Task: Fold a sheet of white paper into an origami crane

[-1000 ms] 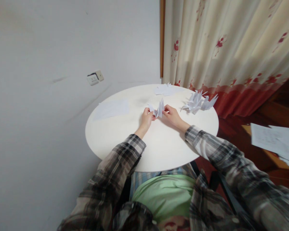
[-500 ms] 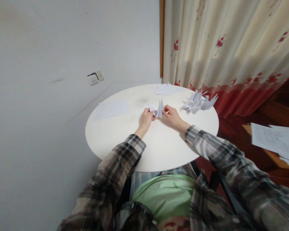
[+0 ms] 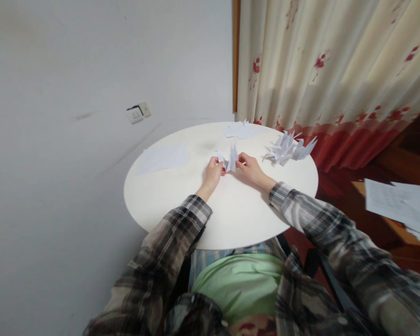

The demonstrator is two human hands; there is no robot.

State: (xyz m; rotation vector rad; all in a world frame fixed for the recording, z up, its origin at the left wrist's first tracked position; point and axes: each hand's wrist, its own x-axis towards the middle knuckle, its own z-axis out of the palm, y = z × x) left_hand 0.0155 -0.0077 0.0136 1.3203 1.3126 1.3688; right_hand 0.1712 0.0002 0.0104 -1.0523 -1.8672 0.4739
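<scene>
Folded paper (image 3: 230, 160) is pinched on either side by left hand (image 3: 213, 171) and right hand (image 3: 252, 169) over table (image 3: 231, 214).

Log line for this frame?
left hand: pinches folded paper | right hand: pinches same paper | table: pile of folds right, flat sheet left
</scene>
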